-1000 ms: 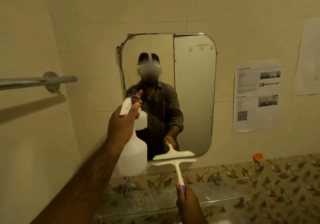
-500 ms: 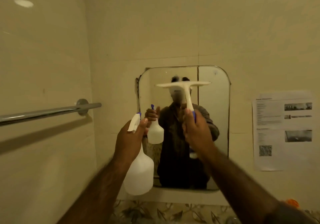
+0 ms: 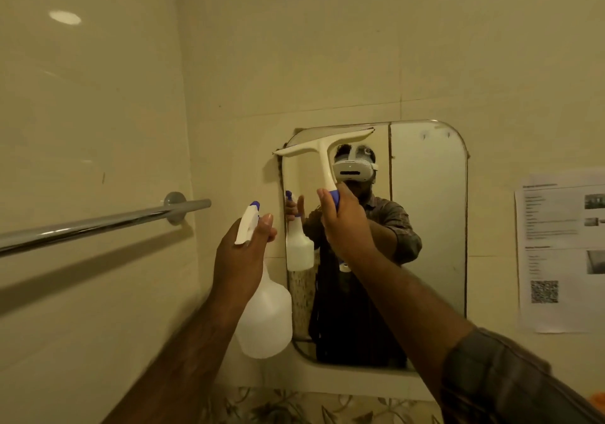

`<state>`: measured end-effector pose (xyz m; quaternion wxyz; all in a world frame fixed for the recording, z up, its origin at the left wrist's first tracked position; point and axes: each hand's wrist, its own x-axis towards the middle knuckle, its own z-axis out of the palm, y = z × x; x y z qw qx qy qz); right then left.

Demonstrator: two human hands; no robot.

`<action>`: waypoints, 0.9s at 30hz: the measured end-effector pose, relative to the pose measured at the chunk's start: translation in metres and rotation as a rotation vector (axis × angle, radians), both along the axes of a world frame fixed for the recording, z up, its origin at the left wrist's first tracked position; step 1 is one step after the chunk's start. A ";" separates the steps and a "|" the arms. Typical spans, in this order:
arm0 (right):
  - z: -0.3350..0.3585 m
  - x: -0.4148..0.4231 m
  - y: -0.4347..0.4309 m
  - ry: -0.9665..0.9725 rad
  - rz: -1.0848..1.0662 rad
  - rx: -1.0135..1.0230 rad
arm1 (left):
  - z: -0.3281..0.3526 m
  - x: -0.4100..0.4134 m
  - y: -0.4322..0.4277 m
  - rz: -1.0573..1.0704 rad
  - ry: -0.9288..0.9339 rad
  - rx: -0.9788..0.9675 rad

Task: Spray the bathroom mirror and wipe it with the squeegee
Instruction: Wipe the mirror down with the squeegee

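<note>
The rounded wall mirror point(image 3: 429, 227) hangs ahead on the cream tiles. My right hand point(image 3: 343, 224) grips the blue-ended handle of a white squeegee point(image 3: 324, 153). Its blade lies tilted across the mirror's top left corner, left end low and just past the mirror's edge. My left hand point(image 3: 242, 253) holds a white spray bottle point(image 3: 265, 319) by its neck, left of the mirror's lower part, nozzle toward the glass. The mirror reflects both hands and both tools.
A chrome towel bar point(image 3: 98, 224) juts from the left wall at hand height. A printed paper sheet point(image 3: 563, 250) with a QR code is stuck to the wall right of the mirror. Leaf-patterned tiles point(image 3: 294, 407) run below.
My right hand has carried the squeegee from below the mirror up to its top, then left into the top left corner. The left hand with the bottle has stayed roughly in place.
</note>
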<state>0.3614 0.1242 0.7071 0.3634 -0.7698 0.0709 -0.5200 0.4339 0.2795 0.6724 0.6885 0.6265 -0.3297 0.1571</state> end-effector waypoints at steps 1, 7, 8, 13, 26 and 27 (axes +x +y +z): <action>-0.008 0.002 0.002 0.003 -0.006 0.007 | -0.001 0.003 0.001 0.002 -0.006 0.001; -0.101 0.001 0.026 0.047 -0.002 0.134 | -0.011 0.021 0.005 -0.004 0.025 -0.014; -0.120 -0.001 0.028 0.070 -0.015 0.166 | -0.013 0.023 0.005 -0.011 0.025 -0.013; -0.221 -0.012 0.037 0.293 -0.110 0.265 | -0.025 0.025 0.002 -0.017 0.044 0.013; -0.312 -0.076 0.059 0.611 -0.296 0.675 | -0.037 0.005 0.016 -0.079 0.017 0.078; -0.288 -0.070 0.060 0.519 -0.293 0.656 | -0.033 0.003 0.016 -0.097 0.003 0.081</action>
